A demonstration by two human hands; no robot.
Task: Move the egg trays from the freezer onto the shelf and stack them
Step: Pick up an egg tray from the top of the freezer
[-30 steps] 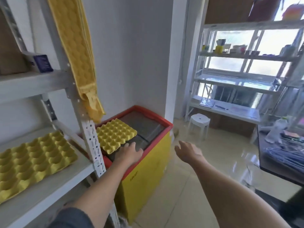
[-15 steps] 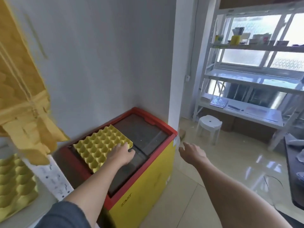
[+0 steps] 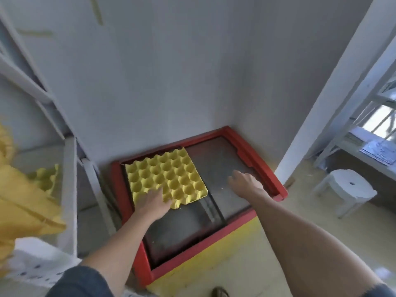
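Observation:
A yellow egg tray point(image 3: 167, 179) lies flat on the glass lid of the chest freezer point(image 3: 267, 172), which has a red rim and a yellow body. My left hand point(image 3: 153, 203) rests on the tray's near edge, fingers spread over it. My right hand point(image 3: 245, 182) hovers open over the bare right half of the glass lid, holding nothing. On the white shelf point(image 3: 68, 189) at the left, part of another yellow egg tray point(image 3: 46, 179) shows behind the upright post.
Blurred yellow trays point(image 3: 19, 206) hang close to the camera at the left edge. A grey wall stands behind the freezer. At the right are a white stool point(image 3: 347, 189) and white racking point(image 3: 364, 133) by a window. A sandal point(image 3: 219, 292) shows on the tiled floor.
The view has swung down and closer over the freezer. My left hand stays at the tray's near edge. My right hand has moved from beside the freezer to above its glass lid.

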